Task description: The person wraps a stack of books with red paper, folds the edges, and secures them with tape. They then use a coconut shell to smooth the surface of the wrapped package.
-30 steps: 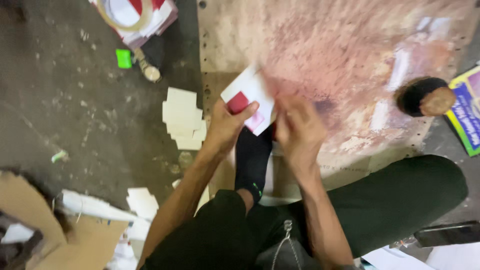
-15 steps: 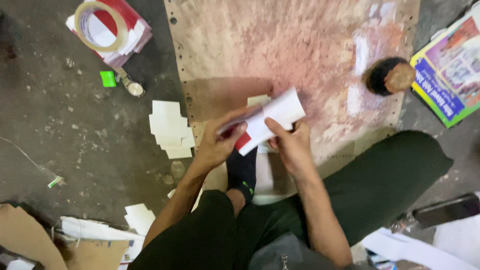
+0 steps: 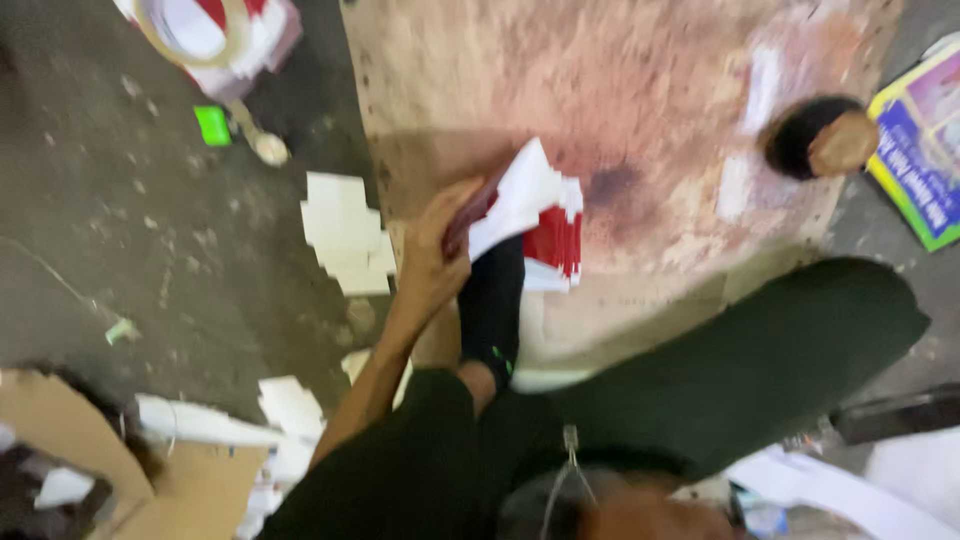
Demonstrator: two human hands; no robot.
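Left fingers around white sheet

A rough workshop floor: stained board at twelve o'clock, tape roll at eleven, cardboard scraps at eight.

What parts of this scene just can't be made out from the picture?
- Right hand: not visible in the head view, so what it is doing can't be told.
- Left hand: motion blur hides its finger grip on the red and white sheets.
- Tape roll: cut off by the top edge.
- Colourful printed sheet: cut off by the right edge.
- Round dark object on the board: too blurred to identify.
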